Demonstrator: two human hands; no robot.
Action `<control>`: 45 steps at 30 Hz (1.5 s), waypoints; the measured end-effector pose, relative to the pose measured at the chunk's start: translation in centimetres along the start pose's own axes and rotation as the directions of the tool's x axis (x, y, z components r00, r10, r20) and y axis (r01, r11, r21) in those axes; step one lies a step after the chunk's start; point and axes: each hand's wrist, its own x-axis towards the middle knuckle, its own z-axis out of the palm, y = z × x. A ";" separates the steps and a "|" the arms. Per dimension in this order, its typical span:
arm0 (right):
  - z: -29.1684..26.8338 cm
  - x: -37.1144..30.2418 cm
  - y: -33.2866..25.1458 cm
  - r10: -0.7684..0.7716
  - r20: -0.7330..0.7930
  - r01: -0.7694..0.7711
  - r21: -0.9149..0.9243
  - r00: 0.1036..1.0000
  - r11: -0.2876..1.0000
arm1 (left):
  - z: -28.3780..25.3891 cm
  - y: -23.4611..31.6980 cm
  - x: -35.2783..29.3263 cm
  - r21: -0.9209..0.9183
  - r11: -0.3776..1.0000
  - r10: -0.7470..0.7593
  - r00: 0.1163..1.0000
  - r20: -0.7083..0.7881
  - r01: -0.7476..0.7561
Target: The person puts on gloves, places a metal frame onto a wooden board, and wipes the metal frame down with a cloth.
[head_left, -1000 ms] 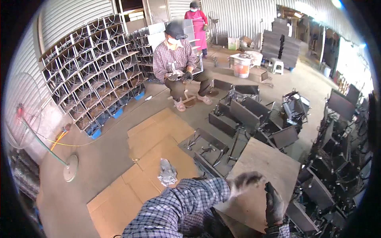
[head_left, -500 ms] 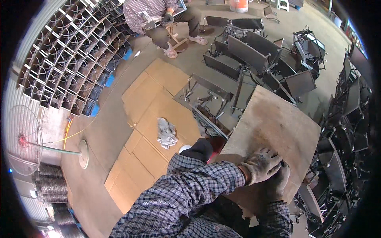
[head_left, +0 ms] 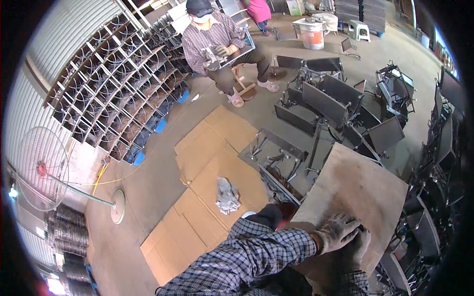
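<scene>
Both my hands wear dirty grey work gloves and meet over a worn wooden board point(head_left: 365, 172). My left hand point(head_left: 338, 232) lies palm down, its fingers stretched out toward the right hand and touching it; I see nothing held in it. Tucked close against those fingertips is my right hand point(head_left: 359, 245), whose own fingers are mostly hidden behind the left. A dark stain marks the board around them. Checked sleeves cover both forearms.
Flattened cardboard point(head_left: 197, 182) with a crumpled grey cloth point(head_left: 227, 196) lies left of the board. Black metal frames with panels point(head_left: 326, 101) are piled beyond it, more point(head_left: 429, 222) at right. A seated co-worker point(head_left: 212, 42) holds a frame. A fan point(head_left: 42, 167) and stacked racks point(head_left: 113, 84) stand left.
My view has tilted up, so the scene sits lower and farther right, and more of the co-worker shows. My hands stay together on the board in much the same pose.
</scene>
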 end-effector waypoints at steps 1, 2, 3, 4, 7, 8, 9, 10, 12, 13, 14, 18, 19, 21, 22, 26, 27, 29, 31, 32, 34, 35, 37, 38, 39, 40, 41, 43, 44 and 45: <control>-0.1 0.0 -0.3 -0.065 -0.009 0.064 -0.078 0.998 0.995 | -0.2 0.1 -0.1 0.015 1.000 0.011 1.000 -0.011 -0.011; -0.2 0.0 -0.6 -0.066 -0.010 0.065 -0.076 0.998 0.995 | -0.3 0.2 -0.1 0.028 0.999 0.022 1.000 -0.022 -0.021; -0.4 0.1 -1.0 -0.097 0.043 0.101 -0.130 0.994 0.986 | -0.3 0.3 -0.2 0.028 0.999 0.020 1.000 -0.022 -0.020; -0.4 0.2 -1.2 -0.124 0.094 0.140 -0.182 0.988 0.973 | -0.3 0.3 -0.2 0.028 0.999 0.016 1.000 -0.018 -0.015; -0.6 0.1 -1.1 -0.073 0.060 0.084 -0.199 0.996 0.976 | 0.6 -0.1 -0.2 -0.011 1.000 -0.004 1.000 0.008 0.004; -0.4 0.4 -1.1 -0.031 0.082 0.048 -0.202 0.996 0.978 | 1.2 -0.4 -0.2 -0.037 0.999 -0.018 0.999 0.028 0.019; -0.3 0.4 -1.4 0.016 0.118 0.007 -0.194 0.993 0.981 | 1.1 -0.8 -0.4 0.000 1.000 0.000 1.000 -0.013 0.000; -0.3 -0.3 0.8 0.239 0.047 -0.243 0.260 0.970 0.934 | 0.9 -0.5 0.0 0.021 1.000 0.012 1.000 -0.003 -0.012; 1.1 0.0 -3.3 0.325 0.146 -0.355 0.467 0.934 0.810 | -0.1 -0.5 -0.3 0.017 0.999 -0.033 0.999 0.003 0.033; -0.2 -0.3 -0.3 0.256 0.146 -0.292 0.358 0.956 0.887 | -0.7 0.0 0.1 0.008 1.000 -0.025 1.000 0.004 0.025; -0.7 -0.8 1.1 0.190 0.120 -0.212 0.217 0.975 0.953 | -1.1 0.1 0.3 0.007 1.000 -0.015 1.000 0.005 0.015; -1.1 -1.3 3.7 0.203 0.119 -0.222 0.188 0.972 0.957 | -0.6 -0.5 0.4 0.005 1.000 -0.024 1.000 0.017 0.024; -1.0 -1.4 3.3 0.242 0.111 -0.260 0.194 0.964 0.946 | -0.8 -0.5 0.3 -0.003 0.999 -0.034 0.999 0.012 0.034; -1.2 -1.5 2.8 0.129 0.125 -0.128 -0.014 0.984 0.992 | -1.0 -0.4 0.3 -0.019 0.998 -0.053 0.997 0.054 0.054; -1.4 -1.5 2.6 0.013 0.152 0.019 -0.209 0.988 0.978 | -1.0 -0.3 0.1 -0.023 0.998 -0.059 0.997 0.050 0.060; -1.7 -2.2 1.9 0.181 0.184 -0.204 0.115 0.966 0.972 | -0.4 -0.1 -0.2 -0.001 0.999 -0.037 0.999 0.018 0.037; -1.8 -2.1 1.9 0.116 0.190 -0.113 -0.028 0.975 0.993 | -0.9 0.3 -0.1 0.007 0.999 -0.047 0.998 0.040 0.046; -1.9 -1.9 1.7 0.051 0.203 -0.015 -0.176 0.978 0.984 | -0.8 0.3 0.3 0.010 0.999 -0.053 0.997 0.060 0.052; -1.7 -2.2 1.1 0.111 0.199 -0.085 -0.132 0.974 0.988 | -0.6 0.1 0.0 -0.014 0.999 -0.039 0.999 0.018 0.040; -1.7 -2.2 1.4 0.115 0.199 -0.089 -0.137 0.973 0.987 | -0.5 0.0 0.0 -0.019 0.999 -0.041 0.999 0.021 0.041; -1.9 -1.9 1.9 0.268 0.159 -0.286 0.106 0.950 0.952 | -0.7 0.0 0.2 0.026 0.999 -0.039 0.998 0.042 0.038; -1.9 -2.0 1.8 0.186 0.192 -0.179 -0.053 0.964 0.982 | -0.5 -0.1 0.1 0.028 0.999 -0.041 0.998 0.042 0.040; -1.6 -1.8 1.5 0.255 0.196 -0.275 0.082 0.947 0.958 | -0.4 -0.2 0.2 0.023 0.999 -0.037 0.999 0.024 0.036; -1.6 -1.7 1.4 0.318 0.207 -0.360 0.219 0.925 0.907 | -0.4 -0.3 0.2 0.025 0.999 -0.028 1.000 0.005 0.028; -1.6 -1.8 1.5 0.320 0.209 -0.363 0.217 0.924 0.906 | -0.6 -0.3 0.2 0.023 0.999 -0.032 0.999 0.005 0.032; -1.5 -1.9 1.6 0.320 0.206 -0.369 0.273 0.925 0.889 | -0.7 -0.2 0.2 0.015 0.999 -0.040 0.999 0.030 0.039; -1.5 -2.0 1.8 0.320 0.202 -0.372 0.329 0.925 0.868 | -0.9 -0.1 0.2 0.008 0.999 -0.047 0.997 0.055 0.047; -2.0 -2.0 3.2 0.324 0.199 -0.370 0.273 0.925 0.888 | -0.9 0.0 0.3 0.016 0.999 -0.043 0.998 0.050 0.042; -2.2 -1.9 3.7 0.329 0.195 -0.368 0.218 0.924 0.904 | -0.9 0.0 0.4 0.026 0.999 -0.038 0.998 0.047 0.037; -2.2 -2.0 3.6 0.329 0.199 -0.369 0.219 0.923 0.903 | -0.8 -0.1 0.3 0.027 0.999 -0.042 0.998 0.045 0.041</control>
